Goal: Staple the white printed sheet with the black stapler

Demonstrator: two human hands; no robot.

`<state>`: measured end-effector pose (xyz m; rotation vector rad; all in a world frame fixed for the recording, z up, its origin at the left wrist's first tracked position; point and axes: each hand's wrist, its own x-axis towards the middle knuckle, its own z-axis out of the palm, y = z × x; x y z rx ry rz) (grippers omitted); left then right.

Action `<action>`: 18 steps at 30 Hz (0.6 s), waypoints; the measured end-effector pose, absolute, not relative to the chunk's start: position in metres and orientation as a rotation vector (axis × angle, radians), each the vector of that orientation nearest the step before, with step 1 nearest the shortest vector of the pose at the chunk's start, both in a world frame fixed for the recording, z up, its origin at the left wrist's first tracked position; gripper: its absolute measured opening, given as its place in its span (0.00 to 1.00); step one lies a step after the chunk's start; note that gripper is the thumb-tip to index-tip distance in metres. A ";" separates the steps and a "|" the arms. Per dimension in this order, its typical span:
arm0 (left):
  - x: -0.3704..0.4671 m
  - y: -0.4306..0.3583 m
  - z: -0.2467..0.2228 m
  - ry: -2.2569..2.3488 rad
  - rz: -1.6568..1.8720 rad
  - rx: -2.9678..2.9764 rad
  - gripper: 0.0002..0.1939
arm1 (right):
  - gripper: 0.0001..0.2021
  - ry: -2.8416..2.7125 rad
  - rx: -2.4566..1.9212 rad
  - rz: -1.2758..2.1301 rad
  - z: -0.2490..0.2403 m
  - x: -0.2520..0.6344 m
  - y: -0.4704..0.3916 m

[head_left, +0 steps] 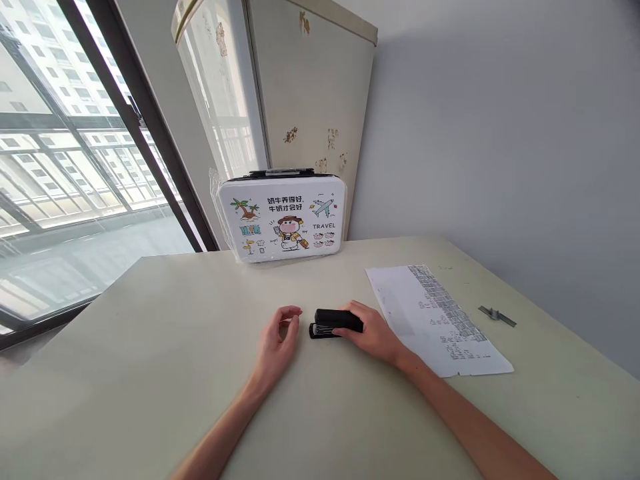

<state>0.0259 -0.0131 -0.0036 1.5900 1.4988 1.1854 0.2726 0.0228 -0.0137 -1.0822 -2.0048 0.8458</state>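
A black stapler [326, 319] lies on the table in front of me, its nose pointing left and its top arm raised a little above the base. My right hand [367, 328] is closed around its rear end, thumb on the near side and fingers over the far side. Just left of the stapler's nose, my left hand [280, 335] rests by the tabletop, apart from the stapler. Its fingers are loosely curled with a gap between them and the thumb, and I see nothing in it.
Beyond my right hand lies a printed paper sheet [400, 303] with a grey patterned strip. A small grey metal piece [497, 316] is further right. A white cartoon-printed case [283, 220] stands at the table's [150, 360] back, before a worn cabinet [315, 87]. A window [75, 153] is left.
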 end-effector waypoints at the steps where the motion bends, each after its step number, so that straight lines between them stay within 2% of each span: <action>1: 0.026 -0.013 -0.003 1.501 1.177 1.591 0.16 | 0.16 -1.992 -1.093 0.856 -0.015 0.273 0.021; 8: 0.027 -0.010 -0.003 1.528 1.175 1.551 0.16 | 0.22 -1.702 -1.239 0.866 -0.022 0.276 0.016; 18: 0.028 -0.011 -0.003 1.582 1.264 1.433 0.14 | 0.21 -1.584 -1.318 0.860 -0.033 0.278 0.020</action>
